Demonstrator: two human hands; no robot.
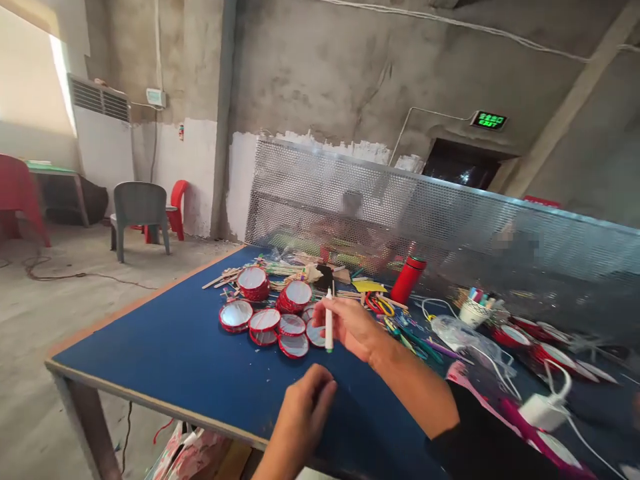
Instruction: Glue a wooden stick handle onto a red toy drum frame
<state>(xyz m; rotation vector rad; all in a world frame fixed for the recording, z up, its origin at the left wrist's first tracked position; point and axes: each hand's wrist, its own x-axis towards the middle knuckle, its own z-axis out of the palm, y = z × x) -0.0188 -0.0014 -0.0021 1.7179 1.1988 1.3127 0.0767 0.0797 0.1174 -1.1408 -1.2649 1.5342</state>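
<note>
My right hand [350,327] pinches a slim white marker pen [329,323] upright above the table; its narrow tip points up and its lower end is green. Closer to the table's front edge, my left hand [305,407] is closed with the fingers curled in; whatever they hold, if anything, is hidden. Just beyond the pen lie several round, red-rimmed discs with pale shiny faces [264,320], some overlapping. Behind these stand two taller stacks of such discs, a left stack [253,283] and a right stack [296,295].
Thin wooden sticks [223,277] lie along the back of the blue table [165,353]. A red bottle [407,280], a pen cup [473,310], a plastic bag [457,333] and a white charger with cords [545,410] are on the right. A perforated metal screen [300,193] borders the far side.
</note>
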